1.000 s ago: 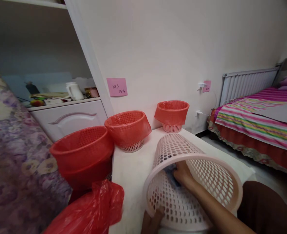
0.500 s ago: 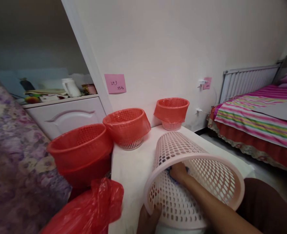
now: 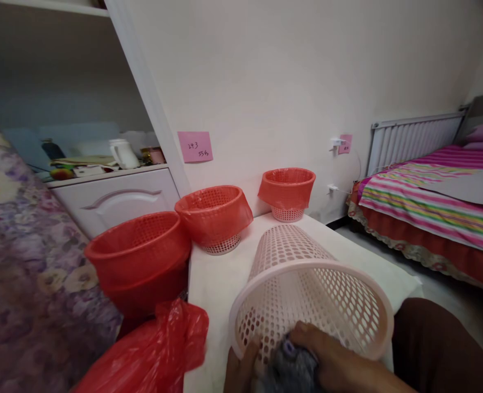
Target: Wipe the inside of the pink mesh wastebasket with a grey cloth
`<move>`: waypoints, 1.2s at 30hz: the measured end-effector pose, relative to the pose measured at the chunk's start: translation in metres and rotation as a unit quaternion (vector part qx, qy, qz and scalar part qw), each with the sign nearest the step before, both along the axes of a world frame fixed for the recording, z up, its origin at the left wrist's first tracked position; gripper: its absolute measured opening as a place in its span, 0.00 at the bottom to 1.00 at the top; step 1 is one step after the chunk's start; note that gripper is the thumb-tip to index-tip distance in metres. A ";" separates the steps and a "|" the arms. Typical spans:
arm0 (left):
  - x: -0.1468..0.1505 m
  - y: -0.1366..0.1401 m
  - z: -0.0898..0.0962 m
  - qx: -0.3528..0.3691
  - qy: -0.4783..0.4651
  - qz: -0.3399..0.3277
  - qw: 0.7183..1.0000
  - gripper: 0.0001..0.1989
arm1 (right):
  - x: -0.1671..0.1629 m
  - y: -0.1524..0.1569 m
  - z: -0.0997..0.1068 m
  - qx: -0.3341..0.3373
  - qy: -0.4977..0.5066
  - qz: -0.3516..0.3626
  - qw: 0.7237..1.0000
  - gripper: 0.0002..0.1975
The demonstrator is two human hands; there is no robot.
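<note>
A pale pink perforated plastic basket (image 3: 307, 284) lies tipped on its side on the white tabletop (image 3: 217, 278), its open mouth turned toward the person and its closed bottom pointing away toward the wall. Both hands are at the near rim. The left hand (image 3: 241, 368) grips the lower left edge of the rim, fingers curled up against the mesh. The right hand (image 3: 327, 355) sits just to the right of it at the mouth of the basket, closed over a bunched grey cloth (image 3: 288, 368) with a small purple patch; the cloth touches the inside of the rim between the two hands.

Just left of the left hand, at the table's near corner, lies a crumpled red plastic bag (image 3: 159, 352). Beyond it and further left stands a red basket (image 3: 141, 256), apparently several nested together, beside the table edge. Ahead of the hands, past the tipped basket, two more mesh baskets stand upright on the table, each lined with a red bag: one (image 3: 213, 215) to the left, one (image 3: 287, 190) further off by the wall. A pink sticky note (image 3: 195, 146) is on the wall above them. Far to the right of the right hand is a bed with a striped cover (image 3: 430, 202).
</note>
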State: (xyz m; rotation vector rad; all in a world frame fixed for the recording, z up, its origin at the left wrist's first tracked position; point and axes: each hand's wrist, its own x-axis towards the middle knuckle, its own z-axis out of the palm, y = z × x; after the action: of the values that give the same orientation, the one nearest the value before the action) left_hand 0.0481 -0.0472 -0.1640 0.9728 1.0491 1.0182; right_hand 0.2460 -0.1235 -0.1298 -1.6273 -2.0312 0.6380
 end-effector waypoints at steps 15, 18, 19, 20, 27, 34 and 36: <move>0.014 -0.001 -0.006 0.024 0.014 -0.073 0.997 0.35 | 0.035 0.147 -0.029 -0.006 -0.117 -0.316 0.941 0.20; 0.009 0.003 -0.003 0.051 0.012 -0.071 0.996 0.33 | 0.037 0.144 -0.029 0.000 -0.123 -0.307 0.944 0.20; 0.008 0.003 -0.004 0.048 0.017 -0.066 0.996 0.33 | 0.036 0.143 -0.027 0.001 -0.124 -0.305 0.944 0.20; 0.007 0.003 -0.007 0.041 0.025 -0.060 0.997 0.33 | 0.035 0.140 -0.024 0.000 -0.125 -0.301 0.945 0.21; 0.007 -0.001 -0.024 0.032 0.008 -0.024 0.999 0.29 | -0.003 0.067 -0.011 0.012 -0.121 -0.168 0.978 0.34; 0.002 -0.001 -0.014 0.031 0.022 -0.037 0.999 0.34 | -0.021 -0.004 -0.015 -0.006 -0.077 -0.004 0.997 0.19; 0.002 0.000 -0.012 0.025 0.013 -0.035 0.999 0.35 | -0.008 0.003 -0.003 0.026 -0.022 -0.023 0.999 0.20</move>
State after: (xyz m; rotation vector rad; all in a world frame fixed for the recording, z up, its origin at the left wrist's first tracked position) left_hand 0.0497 -0.0475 -0.1758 1.0591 1.0093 0.9802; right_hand 0.2380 -0.1203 -0.1328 -1.6649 -2.0182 0.5334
